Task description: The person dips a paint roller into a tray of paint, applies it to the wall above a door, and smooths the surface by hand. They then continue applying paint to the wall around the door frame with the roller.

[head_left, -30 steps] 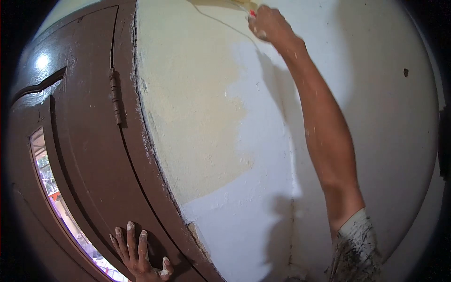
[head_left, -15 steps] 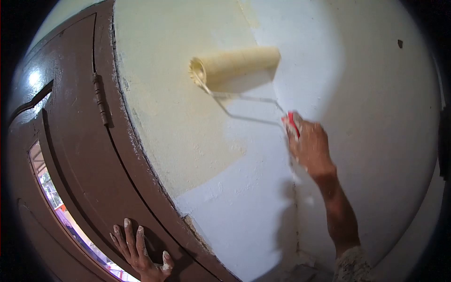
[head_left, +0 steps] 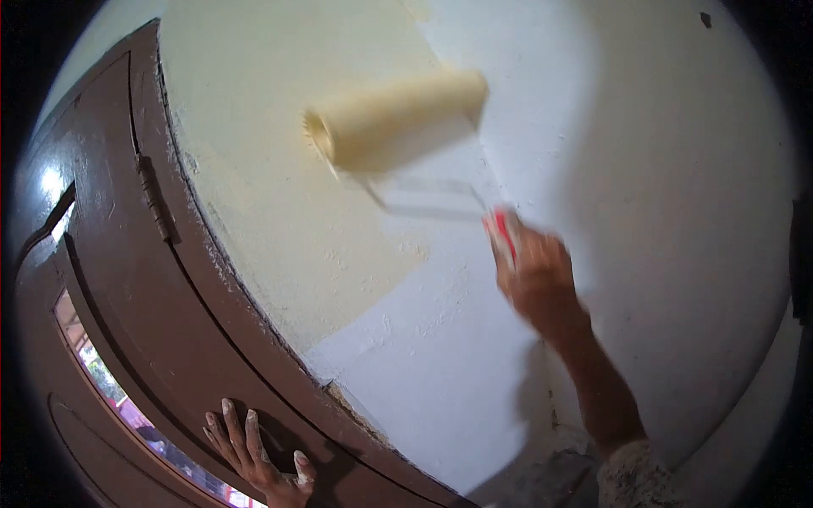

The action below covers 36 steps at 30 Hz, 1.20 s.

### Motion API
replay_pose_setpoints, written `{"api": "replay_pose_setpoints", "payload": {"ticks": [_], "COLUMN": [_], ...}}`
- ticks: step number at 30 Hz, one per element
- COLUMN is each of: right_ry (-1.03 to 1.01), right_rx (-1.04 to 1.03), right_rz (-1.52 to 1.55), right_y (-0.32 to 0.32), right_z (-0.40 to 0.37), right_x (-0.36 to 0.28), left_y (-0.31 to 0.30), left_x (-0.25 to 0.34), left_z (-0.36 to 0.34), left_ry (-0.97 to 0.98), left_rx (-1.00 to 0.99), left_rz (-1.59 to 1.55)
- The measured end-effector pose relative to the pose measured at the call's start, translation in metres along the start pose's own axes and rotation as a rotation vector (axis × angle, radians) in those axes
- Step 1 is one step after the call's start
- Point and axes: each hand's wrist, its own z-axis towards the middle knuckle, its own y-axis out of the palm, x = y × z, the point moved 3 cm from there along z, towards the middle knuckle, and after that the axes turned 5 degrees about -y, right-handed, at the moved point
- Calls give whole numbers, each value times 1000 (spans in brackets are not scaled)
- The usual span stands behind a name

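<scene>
One roller [head_left: 398, 118] is gripped by its handle [head_left: 506, 235] in the curled right hand [head_left: 544, 275], at the wall [head_left: 423, 381] right of the door [head_left: 135, 279], long axis left to right, right end higher. Cream paint [head_left: 296, 245] is apparently being spread, with even pressure seemingly needed next; the left hand [head_left: 261, 466] is splayed on the door.

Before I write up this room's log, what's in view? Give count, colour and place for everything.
Paint roller: one, yellow cover, red on handle; upper middle
Walls: two visible, meeting at a corner; left one part cream, part white, right one whitish, shaded
Door: one, brown, left
Door frame: one, brown, beside wall
Hinge: one, brown, door's edge
Narrow window: one, multicoloured view, in door
Dark mark: one, upper right
Sleeve: one, mottled, lower right
Hands: two; right on roller handle, left against door
</scene>
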Motion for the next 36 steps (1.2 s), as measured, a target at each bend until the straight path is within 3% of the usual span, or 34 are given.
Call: {"api": "replay_pose_setpoints", "payload": {"ticks": [2,8,10,12,14,15,17,20,22,24,26,30,32,33,35,36], "right_ry": [188,289,190,159,-204,-197,320,319,10,356,140,294,279,283,64,118], "right_rx": [-207,-352,-227,-229,240,234,-373,-348,38,-381,-197,-294,-268,-315,-77,-135], "right_rz": [280,260,284,235,38,32,233,212,165,327,267,341,391,270,218,219], "right_y": [-14,-43,-31,-13,0,-2,-2,-6,-10,-18,-21,-41,-30,-20,-5,2], "right_z": [-53,-73,-47,-16,6,26,61,49,-2,-47,-105,-91,-63,-45,-8,15], "right_x": [-6,-11,-1,6,14,11,13,7,3,2,1,1,8,8,11,14], "left_y": [-1,-8,-9,-4,-4,-3,-3,-4,-5,-1,-7,-9,-10,-11,-13,-13], "left_x": [0,13,10,2,1,0,5,9,7,3,6,10,10,10,10,10], "left_z": [1,6,3,2,2,3,2,4,2,1,6,10,10,10,9,9], "left_ry": [10,36,38,39,50,52,51,43,40,40,67,110,104,97,84,86], "left_rx": [1,29,14,3,-1,2,26,48,48,47,91,145,138,133,130,117], "left_rz": [-2,-51,-49,-2,-15,-24,-40,-54,-53,-26,-130,-232,-228,-224,-215,-211]}}
